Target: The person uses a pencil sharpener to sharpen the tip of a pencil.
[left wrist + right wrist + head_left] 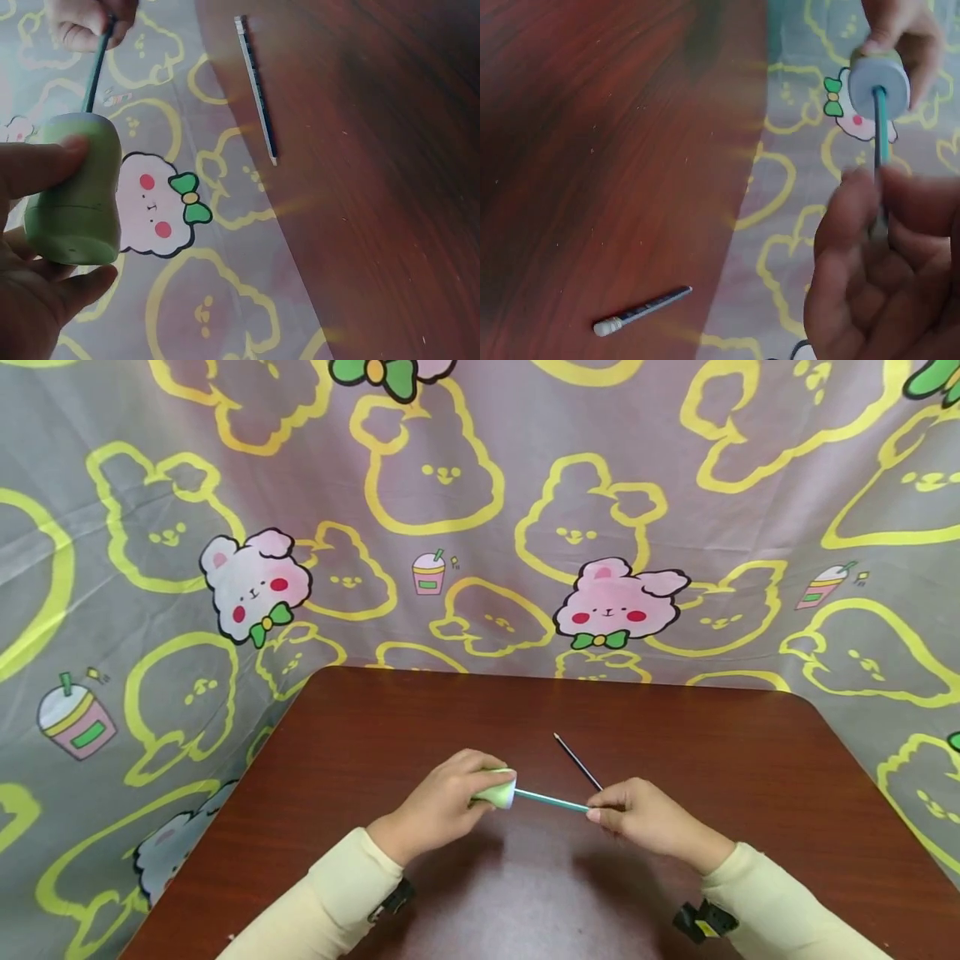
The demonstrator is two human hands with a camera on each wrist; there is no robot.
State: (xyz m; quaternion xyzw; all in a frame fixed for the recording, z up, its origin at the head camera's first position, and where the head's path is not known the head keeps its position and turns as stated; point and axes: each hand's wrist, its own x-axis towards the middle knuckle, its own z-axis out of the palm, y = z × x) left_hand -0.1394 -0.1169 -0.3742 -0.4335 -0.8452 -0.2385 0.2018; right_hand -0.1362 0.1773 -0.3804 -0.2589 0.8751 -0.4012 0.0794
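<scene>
A light green pencil sharpener [495,789] with a pale end face is gripped in my left hand [442,797], off to the left of the middle. My right hand [651,818] pinches a teal pencil [553,801] between thumb and fingers. In the right wrist view, the far end of that pencil [882,139] enters the hole in the sharpener's pale face [864,88]; its tip is hidden inside. The left wrist view shows the sharpener's green body [79,191] between thumb and fingers.
A second, dark pencil [576,760] lies on the brown table [420,718] just beyond my right hand, its sharpened tip pointing away. A white eraser [606,327] caps its other end. Behind the table hangs a patterned cloth [495,552].
</scene>
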